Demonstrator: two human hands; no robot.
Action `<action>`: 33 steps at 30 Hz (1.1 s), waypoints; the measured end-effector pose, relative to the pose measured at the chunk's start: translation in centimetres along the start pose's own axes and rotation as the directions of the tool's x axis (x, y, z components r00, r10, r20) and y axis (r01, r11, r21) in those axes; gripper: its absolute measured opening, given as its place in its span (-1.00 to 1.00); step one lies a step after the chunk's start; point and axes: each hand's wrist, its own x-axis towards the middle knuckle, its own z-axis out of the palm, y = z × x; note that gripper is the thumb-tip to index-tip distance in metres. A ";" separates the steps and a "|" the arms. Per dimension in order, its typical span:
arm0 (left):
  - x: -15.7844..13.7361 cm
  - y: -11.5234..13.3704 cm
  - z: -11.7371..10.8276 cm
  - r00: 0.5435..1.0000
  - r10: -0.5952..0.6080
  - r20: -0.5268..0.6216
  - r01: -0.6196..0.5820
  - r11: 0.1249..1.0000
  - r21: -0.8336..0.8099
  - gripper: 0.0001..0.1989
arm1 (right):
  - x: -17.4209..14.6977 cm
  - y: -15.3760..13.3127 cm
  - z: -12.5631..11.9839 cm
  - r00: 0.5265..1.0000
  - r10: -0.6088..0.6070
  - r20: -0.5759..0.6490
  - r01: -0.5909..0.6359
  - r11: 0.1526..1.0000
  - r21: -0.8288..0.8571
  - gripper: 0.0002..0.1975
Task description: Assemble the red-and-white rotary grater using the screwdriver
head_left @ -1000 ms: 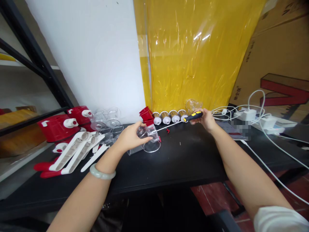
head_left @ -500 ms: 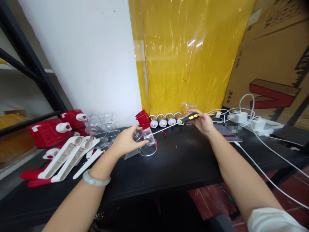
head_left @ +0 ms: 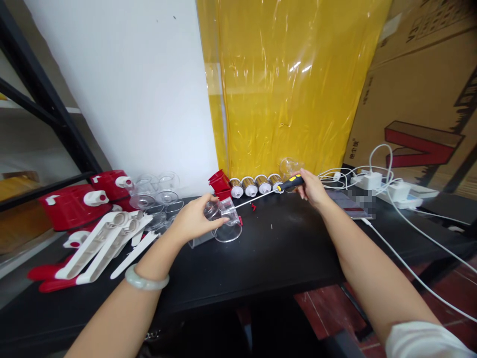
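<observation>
My left hand [head_left: 197, 217] is closed around a clear plastic part [head_left: 230, 211] with a small red piece on its right edge, its thumb and fingers gripping the near side. In my right hand [head_left: 311, 188] is a black-and-yellow screwdriver [head_left: 290, 183], held by the end of its handle. Its long shaft runs left and slightly down, the tip meeting the clear part; the exact contact is too small to make out. Just behind the clear part stand red plastic pieces [head_left: 219, 182]. A small red bit [head_left: 253, 206] lies on the black table [head_left: 290, 248] below the shaft.
Several filter cartridges [head_left: 250, 186] line the back. On the left are red housings [head_left: 76, 206], white handles [head_left: 100, 243] and clear cups [head_left: 143, 194]. A tablet [head_left: 346, 205], white cables and chargers [head_left: 368, 180] occupy the right, before a large cardboard box [head_left: 417, 94].
My right-hand fingers have shifted on the screwdriver handle, opening somewhat at its end. The left hand keeps its grip, and the screwdriver stays at nearly the same place and angle.
</observation>
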 end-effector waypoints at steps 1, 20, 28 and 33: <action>0.0 0.0 0.0 1.000 -0.001 -0.002 0.001 1.000 0.000 -0.40 | 0.0 0.0 0.0 1.000 -0.004 -0.002 0.004 1.000 -0.013 -0.57; 0.2 -0.6 0.4 1.000 0.021 -0.007 -0.021 1.000 0.005 -0.37 | 0.1 0.1 0.2 0.999 0.046 0.017 -0.046 0.999 0.003 -0.65; 0.3 -0.8 0.4 1.000 0.027 -0.008 -0.027 1.000 -0.002 -0.38 | 0.1 -0.1 0.3 0.998 0.012 0.063 -0.021 0.990 0.139 -0.66; 0.3 -0.8 0.5 1.000 0.018 -0.006 -0.018 1.000 0.003 -0.37 | 0.1 -0.1 0.2 0.998 0.046 0.047 -0.049 0.997 0.059 -0.53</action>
